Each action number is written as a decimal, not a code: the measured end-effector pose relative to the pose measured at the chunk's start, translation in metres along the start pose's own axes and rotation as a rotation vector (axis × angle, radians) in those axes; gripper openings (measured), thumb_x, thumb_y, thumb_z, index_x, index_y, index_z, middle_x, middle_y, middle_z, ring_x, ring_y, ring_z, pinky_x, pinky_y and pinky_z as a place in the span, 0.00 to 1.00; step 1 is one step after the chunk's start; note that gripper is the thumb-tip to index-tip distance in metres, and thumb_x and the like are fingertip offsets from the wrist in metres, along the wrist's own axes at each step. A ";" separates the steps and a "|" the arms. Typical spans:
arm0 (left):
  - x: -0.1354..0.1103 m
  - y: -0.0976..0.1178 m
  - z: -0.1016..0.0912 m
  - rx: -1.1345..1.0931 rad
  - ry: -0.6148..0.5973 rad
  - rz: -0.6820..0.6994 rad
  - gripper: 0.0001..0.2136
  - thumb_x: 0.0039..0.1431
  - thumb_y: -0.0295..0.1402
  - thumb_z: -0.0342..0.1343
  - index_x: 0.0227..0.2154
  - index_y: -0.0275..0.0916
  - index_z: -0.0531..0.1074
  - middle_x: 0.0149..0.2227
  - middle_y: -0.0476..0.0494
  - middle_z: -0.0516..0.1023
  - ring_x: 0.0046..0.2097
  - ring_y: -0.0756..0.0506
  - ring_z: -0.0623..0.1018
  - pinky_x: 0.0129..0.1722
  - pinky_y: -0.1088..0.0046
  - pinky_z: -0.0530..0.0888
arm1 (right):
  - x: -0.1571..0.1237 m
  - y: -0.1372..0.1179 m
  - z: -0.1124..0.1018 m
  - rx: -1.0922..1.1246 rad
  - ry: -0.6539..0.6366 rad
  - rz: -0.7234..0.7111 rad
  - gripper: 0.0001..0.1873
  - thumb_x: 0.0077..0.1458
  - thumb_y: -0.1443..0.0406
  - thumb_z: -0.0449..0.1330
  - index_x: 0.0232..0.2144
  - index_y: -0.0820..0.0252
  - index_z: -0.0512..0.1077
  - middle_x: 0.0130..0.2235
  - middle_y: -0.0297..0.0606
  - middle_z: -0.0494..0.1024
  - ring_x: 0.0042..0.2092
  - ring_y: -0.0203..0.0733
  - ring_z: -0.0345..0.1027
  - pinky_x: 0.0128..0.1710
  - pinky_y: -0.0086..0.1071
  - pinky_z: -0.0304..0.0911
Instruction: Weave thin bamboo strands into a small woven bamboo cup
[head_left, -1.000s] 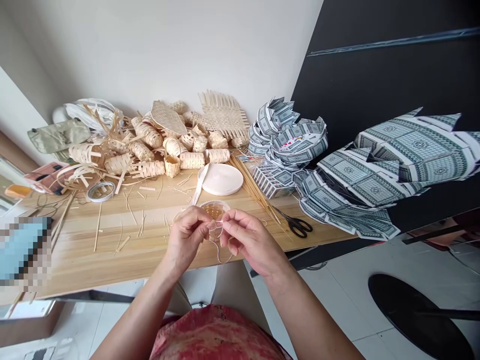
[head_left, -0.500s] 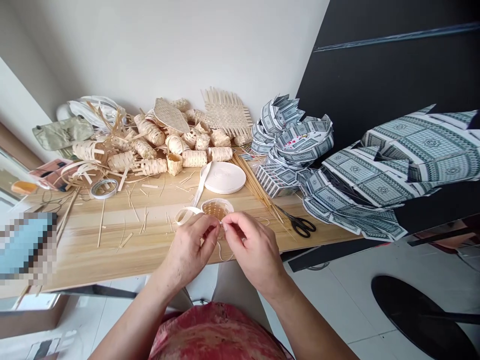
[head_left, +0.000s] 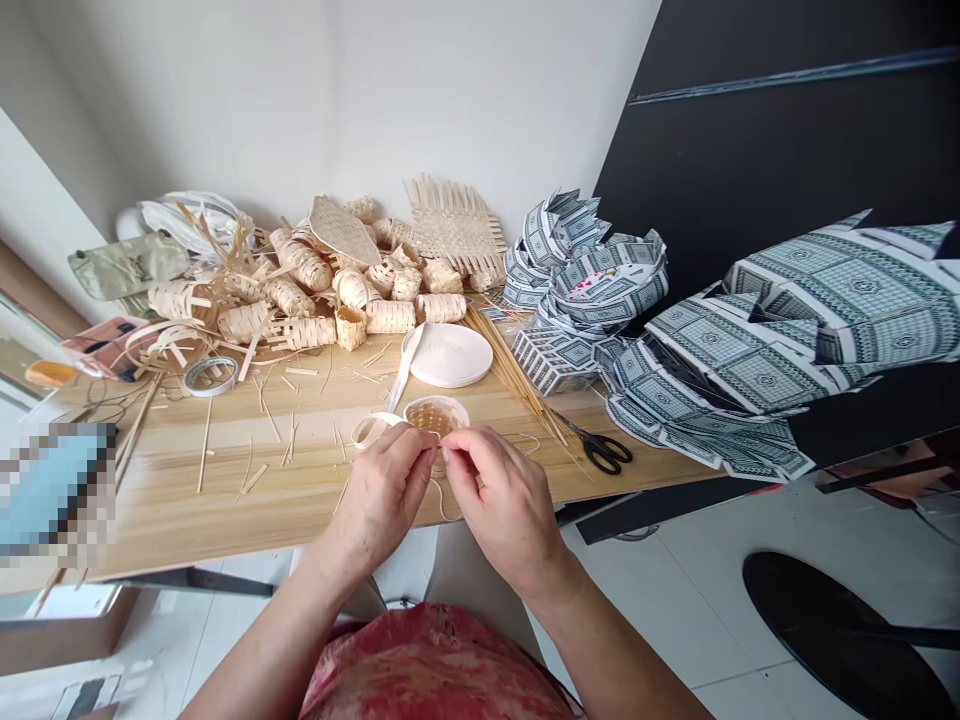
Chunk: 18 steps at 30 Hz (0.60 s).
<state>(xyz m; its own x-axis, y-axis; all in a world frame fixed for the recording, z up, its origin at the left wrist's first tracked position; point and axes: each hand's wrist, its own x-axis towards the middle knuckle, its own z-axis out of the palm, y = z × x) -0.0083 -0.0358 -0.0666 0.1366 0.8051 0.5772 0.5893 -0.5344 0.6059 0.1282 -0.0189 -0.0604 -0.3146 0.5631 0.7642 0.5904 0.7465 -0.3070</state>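
My left hand (head_left: 391, 478) and my right hand (head_left: 499, 490) meet fingertip to fingertip over the table's front edge, both pinched closed. Between them they hold a thin white cord (head_left: 448, 502), whose loop hangs below the fingers; another stretch lies on the table beyond my right hand. Just past my fingertips stands a small woven basket (head_left: 436, 414) with a pale rim, partly hidden by my hands. Beside it on the left curls a cream band (head_left: 367, 430). The exact spot where the fingertips pinch is too small to make out.
Behind lie a flat roll of white tape (head_left: 450, 356), thin bamboo sticks (head_left: 517, 375) and black scissors (head_left: 604, 450). Woven pieces (head_left: 300, 262) pile against the wall. Folded playing-card shapes (head_left: 757, 340) fill the right side. A tape ring (head_left: 210, 377) and scraps lie left.
My fingertips have shifted slightly, and my right hand's pinch is a little lower. The cord stays between my hands; basket and other things stay in place.
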 end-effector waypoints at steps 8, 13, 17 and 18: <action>0.001 0.001 -0.005 -0.080 0.022 -0.088 0.08 0.59 0.29 0.45 0.25 0.38 0.64 0.24 0.50 0.67 0.27 0.51 0.67 0.27 0.77 0.62 | 0.004 -0.001 -0.006 0.485 -0.116 0.497 0.06 0.52 0.70 0.52 0.24 0.58 0.65 0.22 0.31 0.72 0.23 0.35 0.67 0.25 0.27 0.62; 0.001 -0.002 -0.008 -0.235 0.006 -0.233 0.11 0.60 0.34 0.46 0.24 0.37 0.63 0.22 0.50 0.65 0.26 0.50 0.65 0.27 0.75 0.62 | 0.008 0.002 -0.008 0.763 -0.160 0.739 0.06 0.52 0.66 0.52 0.24 0.59 0.63 0.19 0.30 0.70 0.22 0.33 0.65 0.24 0.26 0.63; 0.001 -0.005 -0.007 -0.200 0.071 -0.208 0.10 0.59 0.34 0.48 0.25 0.37 0.67 0.26 0.47 0.67 0.31 0.48 0.68 0.32 0.73 0.65 | 0.007 0.004 -0.008 0.738 -0.138 0.749 0.06 0.52 0.66 0.51 0.24 0.58 0.61 0.18 0.27 0.67 0.22 0.32 0.63 0.26 0.26 0.61; 0.001 -0.005 -0.006 -0.213 0.093 -0.198 0.10 0.59 0.34 0.48 0.25 0.37 0.68 0.29 0.45 0.68 0.34 0.48 0.69 0.33 0.73 0.66 | 0.007 0.004 -0.007 0.722 -0.143 0.729 0.06 0.52 0.66 0.50 0.24 0.58 0.60 0.19 0.27 0.67 0.22 0.32 0.62 0.25 0.26 0.61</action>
<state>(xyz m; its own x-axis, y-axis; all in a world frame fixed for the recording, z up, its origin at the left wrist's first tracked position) -0.0157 -0.0338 -0.0660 -0.0437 0.8772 0.4781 0.4160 -0.4191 0.8070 0.1334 -0.0145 -0.0526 -0.1731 0.9651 0.1964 0.1017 0.2159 -0.9711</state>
